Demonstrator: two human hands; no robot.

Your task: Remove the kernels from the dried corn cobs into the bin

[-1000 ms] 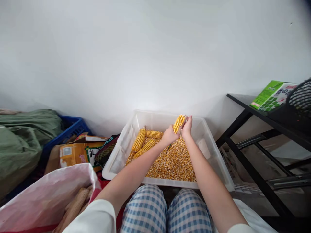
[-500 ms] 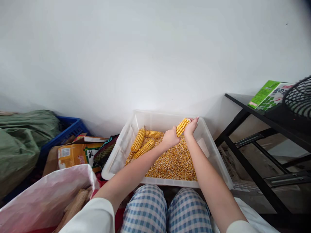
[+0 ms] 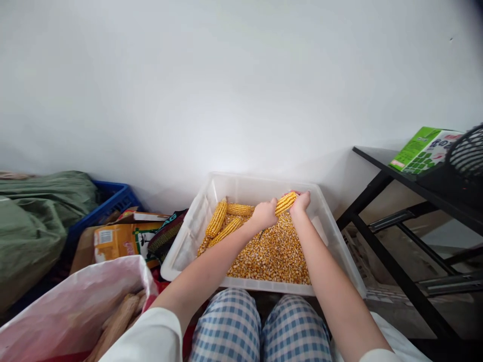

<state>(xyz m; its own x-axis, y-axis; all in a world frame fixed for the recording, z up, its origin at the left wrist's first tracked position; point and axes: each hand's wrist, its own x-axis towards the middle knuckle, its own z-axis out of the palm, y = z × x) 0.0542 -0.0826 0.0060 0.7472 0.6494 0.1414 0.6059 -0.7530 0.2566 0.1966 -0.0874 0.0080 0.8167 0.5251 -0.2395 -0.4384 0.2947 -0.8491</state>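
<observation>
A yellow ear of corn (image 3: 286, 203) slants over a clear plastic bin (image 3: 335, 251), its rows of kernels facing me. My right hand (image 3: 301, 202) wraps round its far right end. Closed at the lower left end, my left hand (image 3: 265, 214) presses against the ear, its inner fingers hidden. A small dark sliver shows under that hand, too small to name. Loose corn kernels (image 3: 269, 256) cover the bin's floor below both hands. Several whole ears of corn (image 3: 217, 219) lie at the bin's left side.
Left of the bin stand a white and red sack (image 3: 75, 296) with bare cobs (image 3: 118, 322), an orange packet (image 3: 115, 242) and a blue crate (image 3: 116, 197) under green cloth (image 3: 45, 211). On the right, a black metal frame (image 3: 377, 241) carries a green box (image 3: 422, 151) and a fan (image 3: 468, 153).
The ear has tipped flatter and dropped slightly, with my right hand lower and turned more closed round its end. My left hand stays at the near end. The view has shifted slightly.
</observation>
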